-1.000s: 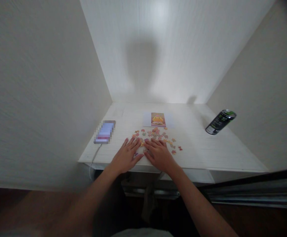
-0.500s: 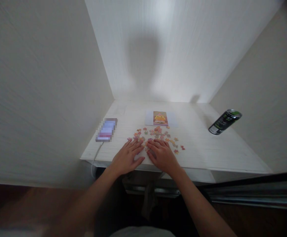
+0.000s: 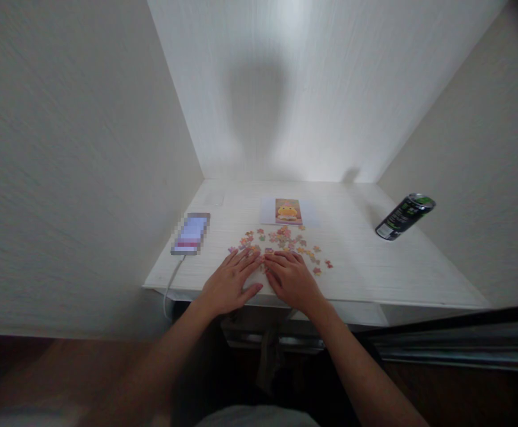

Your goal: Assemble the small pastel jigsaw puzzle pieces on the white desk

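Many small jigsaw puzzle pieces [image 3: 284, 236], pink, orange and greenish, lie scattered over the middle of the white desk. My left hand [image 3: 231, 280] rests palm down at the near side of the scatter, fingers stretched forward over some pieces and the thumb out to the side. Beside it my right hand [image 3: 293, 279] lies flat too, its fingers extended over the near pieces. The fingertips of both hands almost meet. Whatever lies under the fingers is hidden. Beyond the pieces is a small picture card [image 3: 288, 211] showing a yellow figure, on a pale sheet.
A phone with a blurred screen [image 3: 191, 233] lies on the left, its white cable [image 3: 174, 283] hanging over the front edge. A black and green can [image 3: 404, 217] stands at the right. Walls enclose the white desk [image 3: 356, 279] on the left, back and right.
Both hands stay in nearly the same place, with the right fingertips slightly nearer the left ones. The view has shifted a little.
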`<state>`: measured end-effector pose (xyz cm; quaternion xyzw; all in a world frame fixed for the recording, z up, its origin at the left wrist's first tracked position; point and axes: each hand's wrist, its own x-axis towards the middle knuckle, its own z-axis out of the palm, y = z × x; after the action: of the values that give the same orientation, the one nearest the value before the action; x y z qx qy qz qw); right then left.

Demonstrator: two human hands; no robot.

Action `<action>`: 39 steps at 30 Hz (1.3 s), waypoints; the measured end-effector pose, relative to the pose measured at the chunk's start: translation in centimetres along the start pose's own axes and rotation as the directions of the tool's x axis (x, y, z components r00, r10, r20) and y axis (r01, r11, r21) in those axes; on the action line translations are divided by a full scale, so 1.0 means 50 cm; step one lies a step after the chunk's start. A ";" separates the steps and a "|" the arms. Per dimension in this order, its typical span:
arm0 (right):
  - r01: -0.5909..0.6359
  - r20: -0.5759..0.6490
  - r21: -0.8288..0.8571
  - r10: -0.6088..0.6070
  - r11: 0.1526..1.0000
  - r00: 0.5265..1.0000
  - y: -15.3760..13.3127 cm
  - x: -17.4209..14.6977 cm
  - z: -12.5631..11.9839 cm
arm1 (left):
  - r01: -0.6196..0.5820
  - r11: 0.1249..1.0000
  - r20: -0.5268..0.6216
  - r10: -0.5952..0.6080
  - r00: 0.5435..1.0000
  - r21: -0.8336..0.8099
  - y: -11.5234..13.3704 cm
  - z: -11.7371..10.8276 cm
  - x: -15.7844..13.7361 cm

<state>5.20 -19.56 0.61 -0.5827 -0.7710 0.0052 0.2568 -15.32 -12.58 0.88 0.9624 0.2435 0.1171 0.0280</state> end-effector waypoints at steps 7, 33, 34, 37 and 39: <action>-0.025 0.000 -0.017 0.025 1.000 1.000 -0.003 0.000 0.002 | -0.025 0.999 0.034 0.024 0.999 0.028 0.003 -0.004 0.004; -0.151 -0.049 -0.132 0.146 0.980 0.988 -0.010 -0.003 -0.001 | 0.106 0.993 -0.036 -0.104 0.994 0.046 0.006 0.016 0.008; -0.162 -0.057 -0.138 0.155 0.977 0.986 -0.010 -0.003 -0.001 | 0.107 0.993 -0.054 -0.105 0.993 0.040 0.006 0.017 0.006; -0.127 -0.027 -0.127 0.124 0.984 0.992 -0.007 -0.002 -0.002 | 0.083 0.996 -0.060 -0.081 0.995 0.034 0.006 0.015 -0.001; -0.077 0.004 -0.104 0.078 0.992 0.997 -0.005 -0.002 -0.004 | 0.057 0.998 -0.019 -0.057 0.998 0.030 0.006 0.009 -0.003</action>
<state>5.08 -19.78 0.82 -0.6247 -0.7481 -0.0225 0.2227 -15.23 -12.92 0.44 0.9543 0.2729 0.1212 0.0144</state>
